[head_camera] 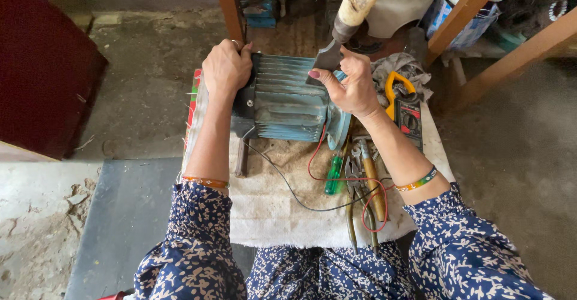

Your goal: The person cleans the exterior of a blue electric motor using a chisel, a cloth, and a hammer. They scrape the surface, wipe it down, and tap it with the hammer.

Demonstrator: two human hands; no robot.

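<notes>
Low work table [264, 216] with a dirty white cloth over it, standing on a rough concrete floor; wooden bench legs [463, 12] and clutter on the far side.

Blue-green finned electric motor [288, 105] lies on its side mid-table, toward the far edge, shaft end to the right. On its side it can't roll much, and the fins face up for access.

Left hand [226, 67] is clamped over the motor's left end cap, fingers curled tight around the edge, looks like bracing so the body doesn't shift under a blow.

Right hand [351, 87] pinches a flat chisel [327, 54] between thumb and fingers, the others loosely curled, blade tip set on the fins near the right end bell. The chisel's handle end meets a thick wooden mallet handle [360, 0] coming in from the far side; can't tell who or what holds it, it's cut off by the frame.

Near-right of the motor: yellow clamp meter [404, 105] on a grey rag [399, 69], red lead [336, 177] and black lead [288, 189] trailing across the cloth. Green screwdriver [333, 174], pliers [354, 198] and a wooden-handled tool [374, 183] parked together within the right hand's reach.
</notes>
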